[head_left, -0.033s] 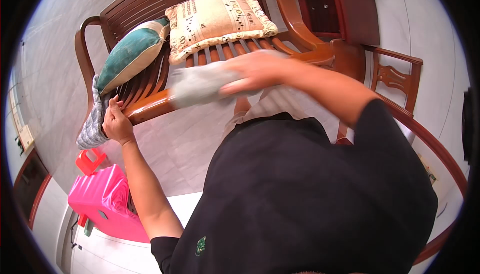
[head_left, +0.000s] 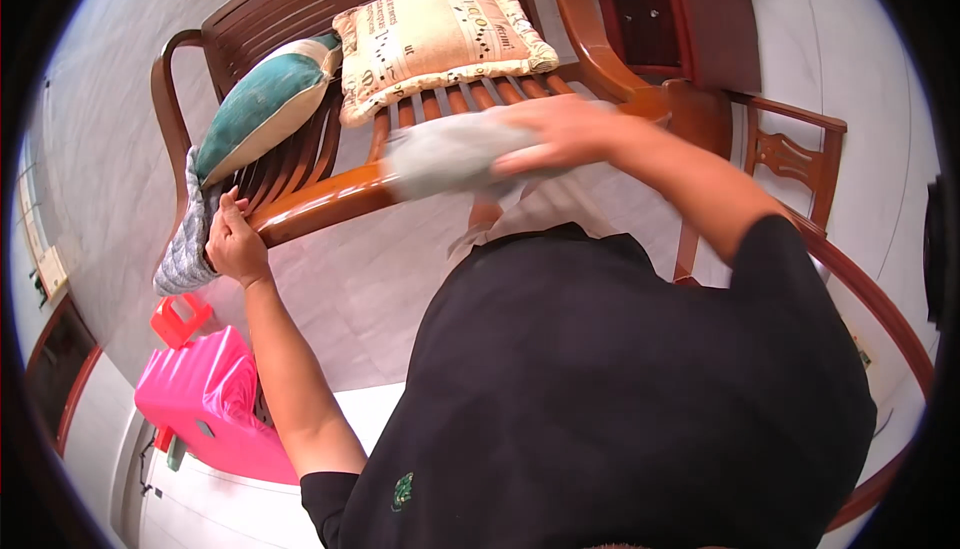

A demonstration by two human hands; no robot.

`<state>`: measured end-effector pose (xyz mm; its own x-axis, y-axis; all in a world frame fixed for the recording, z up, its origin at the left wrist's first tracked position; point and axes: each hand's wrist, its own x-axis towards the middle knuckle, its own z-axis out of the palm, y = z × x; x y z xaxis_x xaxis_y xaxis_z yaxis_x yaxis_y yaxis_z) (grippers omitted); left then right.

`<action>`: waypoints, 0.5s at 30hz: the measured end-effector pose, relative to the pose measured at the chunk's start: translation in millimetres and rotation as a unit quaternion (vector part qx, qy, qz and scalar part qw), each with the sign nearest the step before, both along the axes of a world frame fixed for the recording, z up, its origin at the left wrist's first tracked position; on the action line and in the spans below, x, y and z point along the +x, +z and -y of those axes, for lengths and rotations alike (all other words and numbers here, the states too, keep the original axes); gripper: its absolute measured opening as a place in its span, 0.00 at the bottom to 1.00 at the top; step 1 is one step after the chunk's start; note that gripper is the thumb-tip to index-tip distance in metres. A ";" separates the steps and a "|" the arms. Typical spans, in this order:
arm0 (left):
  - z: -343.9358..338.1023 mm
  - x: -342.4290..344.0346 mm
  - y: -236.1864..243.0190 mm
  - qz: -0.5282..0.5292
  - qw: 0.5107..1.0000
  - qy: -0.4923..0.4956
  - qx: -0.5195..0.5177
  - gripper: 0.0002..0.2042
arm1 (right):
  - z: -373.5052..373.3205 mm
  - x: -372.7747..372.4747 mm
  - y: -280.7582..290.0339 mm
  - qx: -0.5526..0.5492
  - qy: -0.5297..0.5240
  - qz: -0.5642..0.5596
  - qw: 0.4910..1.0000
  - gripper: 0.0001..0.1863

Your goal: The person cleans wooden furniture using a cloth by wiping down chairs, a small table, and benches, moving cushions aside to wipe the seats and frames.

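Bench edge (head_left: 330, 201), cloth (head_left: 440, 157) under right grip (head_left: 565, 133)

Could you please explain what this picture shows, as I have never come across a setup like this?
Certainly. There is no machine here: these are a person's own bare hands, seen from above by a wide fisheye camera on their head, which makes straight edges bend. The black shirt is the wearer's. The right hand holds a motion-blurred grey cloth over the front rail of a slatted wooden bench. The left hand is at the rail's left end, beside a grey patterned fabric; its exact grip is unclear. On the seat are a beige ruffled cushion and a teal-and-cream cushion.
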<state>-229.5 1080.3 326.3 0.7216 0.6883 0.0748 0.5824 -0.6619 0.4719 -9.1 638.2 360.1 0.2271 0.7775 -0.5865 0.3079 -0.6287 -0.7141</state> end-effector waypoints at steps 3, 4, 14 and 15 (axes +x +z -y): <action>-1.5 3.3 2.5 0.016 1.000 -0.012 0.014 0.19 | 118.0 31.6 6.6 -0.069 -0.010 0.106 0.992 0.43; 1.6 5.1 1.7 0.008 1.000 -0.007 0.019 0.19 | 123.3 36.2 7.5 -0.084 0.009 0.145 0.986 0.44; 8.2 12.4 -2.5 0.019 0.999 -0.034 0.020 0.18 | -207.7 -50.4 -33.4 0.052 0.098 -0.021 0.994 0.44; 5.1 11.4 -6.8 0.022 0.998 -0.050 0.018 0.18 | -248.3 -56.0 -40.3 0.050 0.119 -0.081 0.988 0.43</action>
